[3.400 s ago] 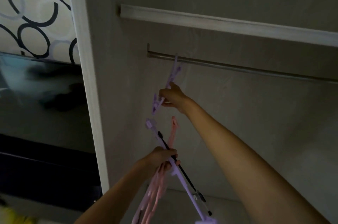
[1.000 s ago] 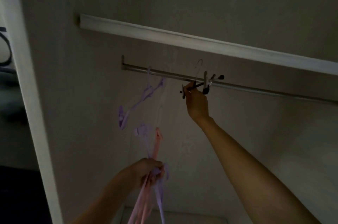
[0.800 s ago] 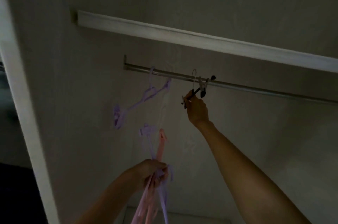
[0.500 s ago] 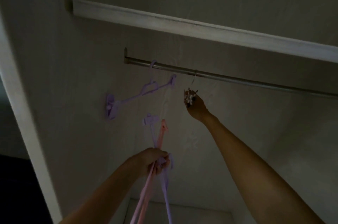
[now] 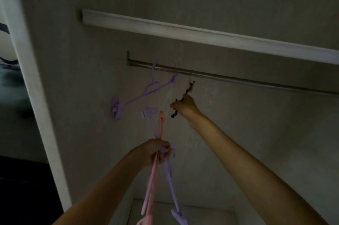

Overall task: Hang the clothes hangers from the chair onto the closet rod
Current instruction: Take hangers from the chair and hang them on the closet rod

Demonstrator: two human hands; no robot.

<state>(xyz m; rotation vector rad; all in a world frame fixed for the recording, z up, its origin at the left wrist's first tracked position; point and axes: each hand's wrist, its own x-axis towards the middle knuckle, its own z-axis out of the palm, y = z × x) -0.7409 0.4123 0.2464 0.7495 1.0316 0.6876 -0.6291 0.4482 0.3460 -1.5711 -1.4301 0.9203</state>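
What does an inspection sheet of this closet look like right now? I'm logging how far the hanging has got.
Surface: metal closet rod under a white shelf edge.
Job's things: lilac plastic clip hanger hooked on the rod, tilted; black clip hanger with wire hook on the rod; pink and lilac hangers bundle not yet hung.
Clutter: nothing seen.
Grip: right hand holds the black hanger's bar; left hand grips the bundle.
Cables: nothing seen.
Surroundings: pale closet back wall, white door frame; dim light.
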